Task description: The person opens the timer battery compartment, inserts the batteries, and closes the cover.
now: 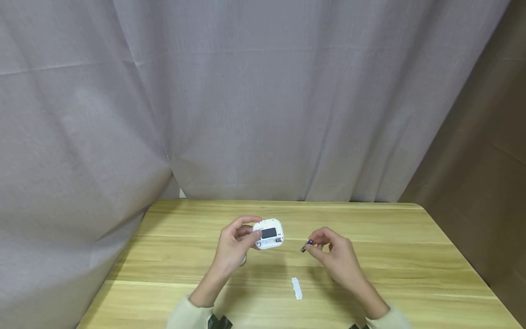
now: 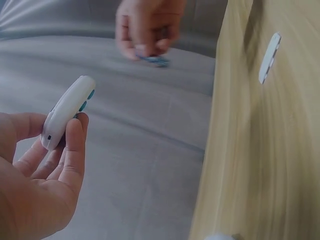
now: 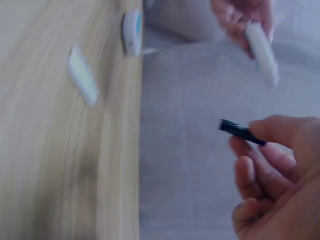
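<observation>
My left hand (image 1: 235, 244) holds up a small white rounded device (image 1: 274, 223) by its left edge, thumb on the near face. That face carries a dark rectangle and an uncovered battery slot along its bottom. Teal buttons show on the device's other side in the left wrist view. To the right, my right hand (image 1: 334, 256) pinches a small dark purple battery (image 3: 237, 130) between thumb and fingertips, apart from the device. A thin white battery cover (image 1: 297, 289) lies on the table between the hands.
Behind my left wrist, a second white object with a teal mark (image 3: 132, 32) stands on the wooden table (image 1: 390, 256), mostly hidden in the head view. A grey curtain (image 1: 263, 114) hangs along the table's far edge and left side.
</observation>
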Demonstrator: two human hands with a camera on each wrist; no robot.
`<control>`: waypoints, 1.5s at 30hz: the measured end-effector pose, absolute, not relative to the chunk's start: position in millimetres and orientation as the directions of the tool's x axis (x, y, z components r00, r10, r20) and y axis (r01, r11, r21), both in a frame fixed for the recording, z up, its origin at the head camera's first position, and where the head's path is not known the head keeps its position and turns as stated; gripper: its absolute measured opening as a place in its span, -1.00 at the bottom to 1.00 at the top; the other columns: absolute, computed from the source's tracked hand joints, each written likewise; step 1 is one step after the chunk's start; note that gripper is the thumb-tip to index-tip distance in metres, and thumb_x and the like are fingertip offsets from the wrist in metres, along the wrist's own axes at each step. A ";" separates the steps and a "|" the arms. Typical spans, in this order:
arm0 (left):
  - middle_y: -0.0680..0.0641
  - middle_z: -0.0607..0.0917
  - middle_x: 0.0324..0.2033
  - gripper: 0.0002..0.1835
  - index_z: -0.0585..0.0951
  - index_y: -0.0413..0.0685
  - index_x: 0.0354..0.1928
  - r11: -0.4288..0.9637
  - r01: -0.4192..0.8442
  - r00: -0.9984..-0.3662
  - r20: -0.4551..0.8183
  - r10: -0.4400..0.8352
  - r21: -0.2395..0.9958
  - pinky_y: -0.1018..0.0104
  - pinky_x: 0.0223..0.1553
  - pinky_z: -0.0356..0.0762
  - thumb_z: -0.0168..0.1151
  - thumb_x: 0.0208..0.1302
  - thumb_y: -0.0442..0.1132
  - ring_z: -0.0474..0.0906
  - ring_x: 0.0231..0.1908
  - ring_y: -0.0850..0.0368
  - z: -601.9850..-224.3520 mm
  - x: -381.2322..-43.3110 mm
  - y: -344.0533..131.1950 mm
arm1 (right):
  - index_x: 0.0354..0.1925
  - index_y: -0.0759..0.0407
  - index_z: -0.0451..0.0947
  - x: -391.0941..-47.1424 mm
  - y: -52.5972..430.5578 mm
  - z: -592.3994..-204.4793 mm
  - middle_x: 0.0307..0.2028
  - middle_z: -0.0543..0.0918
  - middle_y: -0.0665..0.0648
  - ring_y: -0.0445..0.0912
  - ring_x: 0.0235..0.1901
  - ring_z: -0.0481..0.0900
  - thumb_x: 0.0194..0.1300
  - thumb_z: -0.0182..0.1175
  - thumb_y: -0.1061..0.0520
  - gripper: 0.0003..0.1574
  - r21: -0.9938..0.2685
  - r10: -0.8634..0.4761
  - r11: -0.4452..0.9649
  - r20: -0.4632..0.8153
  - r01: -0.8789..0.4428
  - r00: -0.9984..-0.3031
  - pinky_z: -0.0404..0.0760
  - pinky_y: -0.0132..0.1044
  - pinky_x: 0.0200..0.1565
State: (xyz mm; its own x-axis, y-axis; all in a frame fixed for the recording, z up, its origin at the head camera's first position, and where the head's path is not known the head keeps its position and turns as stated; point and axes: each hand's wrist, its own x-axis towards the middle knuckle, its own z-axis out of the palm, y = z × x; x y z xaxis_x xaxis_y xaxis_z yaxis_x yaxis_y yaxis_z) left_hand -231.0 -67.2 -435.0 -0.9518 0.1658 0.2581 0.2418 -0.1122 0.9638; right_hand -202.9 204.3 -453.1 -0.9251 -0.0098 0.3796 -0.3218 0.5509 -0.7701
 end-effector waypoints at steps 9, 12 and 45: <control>-0.36 0.80 -0.22 -0.65 0.66 -0.30 0.15 -0.060 0.231 -0.938 0.239 0.250 0.971 0.21 -0.31 0.84 0.32 0.34 -0.49 0.77 -0.41 0.16 -444.7 -223.0 -51.4 | -0.25 -0.03 0.72 -182.8 181.5 -441.3 -0.35 0.76 -0.09 -0.23 -0.33 0.63 0.17 0.55 0.34 -0.68 -0.717 -0.001 0.425 0.610 -0.552 -0.793 0.43 -0.36 -0.27; -0.35 0.80 -0.23 -0.65 0.66 -0.28 0.17 -0.049 0.232 -0.934 0.237 0.269 0.971 0.24 -0.31 0.84 0.33 0.35 -0.47 0.75 -0.43 0.19 -447.2 -220.4 -46.9 | -0.23 -0.01 0.72 -180.7 177.7 -443.8 -0.33 0.77 -0.09 -0.21 -0.30 0.63 0.10 0.56 0.41 -0.61 -0.634 -0.053 0.418 0.698 -0.650 -0.714 0.41 -0.39 -0.25; -0.38 0.78 -0.20 -0.66 0.63 -0.27 0.18 -0.036 0.200 -0.928 0.201 0.314 0.979 0.00 -0.18 0.83 0.33 0.39 -0.44 0.76 -0.40 0.22 -455.8 -209.9 -32.6 | -0.30 0.07 0.82 -184.3 158.5 -459.9 -0.31 0.67 -0.08 -0.18 -0.28 0.52 0.50 0.33 -0.06 -0.69 -0.215 -0.257 0.482 0.892 -0.849 -0.372 0.44 -0.40 -0.15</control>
